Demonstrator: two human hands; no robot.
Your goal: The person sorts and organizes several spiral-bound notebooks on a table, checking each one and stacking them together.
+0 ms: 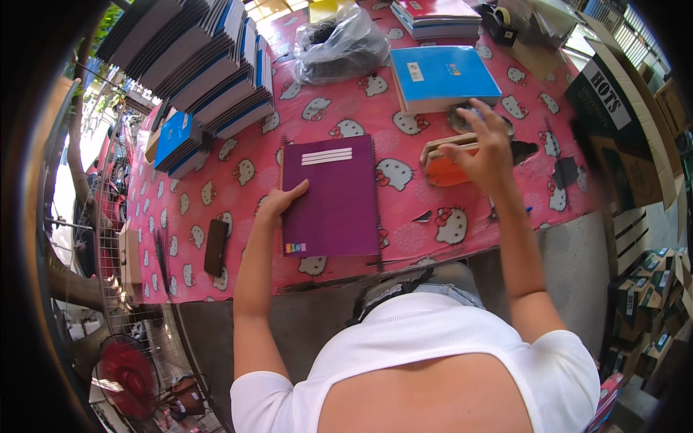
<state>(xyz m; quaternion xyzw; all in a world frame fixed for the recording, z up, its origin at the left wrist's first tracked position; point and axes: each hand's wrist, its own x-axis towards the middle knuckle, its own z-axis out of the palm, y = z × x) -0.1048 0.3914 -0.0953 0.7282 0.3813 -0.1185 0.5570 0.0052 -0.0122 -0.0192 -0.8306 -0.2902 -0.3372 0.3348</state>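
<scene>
1. Head view, far left: a dark case lies alone on the pink table, near its front edge, with bare cloth around it.
2. Behind it, a small blue stack and a tall fanned pile of notebooks fill the back left corner.
3. The left hand lies flat, fingers loosely spread, touching the left edge of the purple notebook and gripping nothing.
4. That notebook is closed, spiral-bound on its right side, with white stripes near its top and a small coloured mark at its lower left. It sits at the table's middle, its lower edge close to the front edge.
5. A clear bag lies behind it; a blue book sits to the right.
6. The right hand curls its fingers over an orange pad; whether it grips, I cannot tell.
7. Open cloth separates notebook and pad. Boxes crowd the right edge.
</scene>
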